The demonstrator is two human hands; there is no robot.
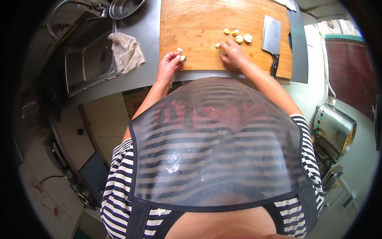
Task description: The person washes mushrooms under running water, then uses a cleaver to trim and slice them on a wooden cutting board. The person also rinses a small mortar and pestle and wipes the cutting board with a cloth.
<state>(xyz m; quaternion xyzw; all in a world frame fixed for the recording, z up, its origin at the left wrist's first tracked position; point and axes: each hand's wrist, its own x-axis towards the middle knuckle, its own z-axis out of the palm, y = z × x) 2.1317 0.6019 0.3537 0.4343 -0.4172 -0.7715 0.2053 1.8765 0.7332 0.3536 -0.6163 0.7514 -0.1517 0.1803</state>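
Note:
At the near left edge of the wooden cutting board (pixel 194 27), my left hand (pixel 167 67) pinches whitish garlic pieces (pixel 183 59) with papery skin between thumb and fingers. Another pale bit shows just beyond its fingertips. My right hand (pixel 235 56) rests low over the board with its fingers curled down; whether they grip anything is hidden. A small peeled garlic clove (pixel 217 45) lies right by its fingertips. Beyond that hand several peeled garlic cloves (pixel 238 39) sit in a loose group. Tiny crumbs dot the wood nearby.
A cleaver (pixel 272 34) lies flat on the board's right side, its black handle reaching past the near edge. Left of the board, a cloth (pixel 126 52) drapes beside the steel sink (pixel 86 59). A faucet (pixel 103 10) and metal bowl (pixel 124 9) stand behind.

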